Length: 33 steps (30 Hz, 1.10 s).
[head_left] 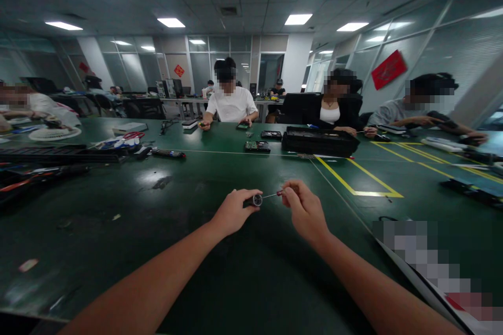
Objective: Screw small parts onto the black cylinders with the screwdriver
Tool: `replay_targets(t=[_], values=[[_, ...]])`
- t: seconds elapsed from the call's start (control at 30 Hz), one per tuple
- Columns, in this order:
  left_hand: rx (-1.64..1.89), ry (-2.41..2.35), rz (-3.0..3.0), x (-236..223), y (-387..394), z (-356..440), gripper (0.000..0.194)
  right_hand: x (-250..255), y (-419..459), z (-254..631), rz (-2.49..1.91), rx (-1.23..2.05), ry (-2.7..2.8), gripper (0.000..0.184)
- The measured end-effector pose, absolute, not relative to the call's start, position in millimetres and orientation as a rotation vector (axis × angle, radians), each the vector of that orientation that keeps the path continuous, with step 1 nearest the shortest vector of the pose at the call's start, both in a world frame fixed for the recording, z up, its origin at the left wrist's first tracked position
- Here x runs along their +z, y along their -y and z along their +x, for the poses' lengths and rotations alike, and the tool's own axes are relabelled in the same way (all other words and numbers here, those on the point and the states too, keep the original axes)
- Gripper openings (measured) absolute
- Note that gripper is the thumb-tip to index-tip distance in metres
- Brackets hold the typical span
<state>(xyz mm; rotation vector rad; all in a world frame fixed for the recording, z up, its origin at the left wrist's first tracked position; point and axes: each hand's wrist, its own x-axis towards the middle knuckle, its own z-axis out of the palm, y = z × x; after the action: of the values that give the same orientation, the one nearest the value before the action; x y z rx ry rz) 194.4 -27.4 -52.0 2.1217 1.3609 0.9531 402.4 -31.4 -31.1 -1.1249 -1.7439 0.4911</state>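
My left hand (pixel 233 210) is closed around a small dark cylindrical part (pixel 257 200) with a pale round end that faces me. Between the fingers of my right hand (pixel 304 207) is a screwdriver (pixel 279 193) with a red handle and a thin metal shaft. The shaft points left, and its tip reaches the round end of the part; whether it touches cannot be made out. Both hands are held above the green table (pixel 220 282), near its middle.
Ahead lie a circuit board (pixel 257 146) and a long black tray (pixel 320 142). Yellow tape (pixel 377 193) marks the table at right. Tools and black parts (pixel 58 154) crowd the left side. A pixelated object (pixel 424 256) lies near right. Several people sit across the table.
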Motion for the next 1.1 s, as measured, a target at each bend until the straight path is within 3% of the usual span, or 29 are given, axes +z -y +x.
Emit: replay_targets(t=[0.1, 0.27, 0.43, 0.73, 1.1], values=[[0.935, -1.402, 2.125, -49.3, 28.6, 195.3, 0.041, -28.9, 32.6, 402.4, -1.175, 0.472, 1.739, 0.021], [0.946, -1.423, 2.109, -49.9, 28.2, 194.7, 0.032, -25.7, 32.8, 399.9, -1.275, 0.333, 1.750, 0.038], [0.898, -1.392, 2.189, -50.3, 28.1, 191.9, 0.033, -26.0, 32.3, 399.0, -1.256, 0.317, 1.825, 0.031], [0.897, -1.425, 2.197, -45.8, 27.3, 190.8, 0.037, -26.4, 22.0, 405.1, -1.344, 0.385, 1.898, 0.039], [0.857, -1.441, 2.228, -49.0, 26.7, 187.6, 0.037, -27.8, 18.4, 405.2, -1.297, 0.510, 1.910, 0.033]])
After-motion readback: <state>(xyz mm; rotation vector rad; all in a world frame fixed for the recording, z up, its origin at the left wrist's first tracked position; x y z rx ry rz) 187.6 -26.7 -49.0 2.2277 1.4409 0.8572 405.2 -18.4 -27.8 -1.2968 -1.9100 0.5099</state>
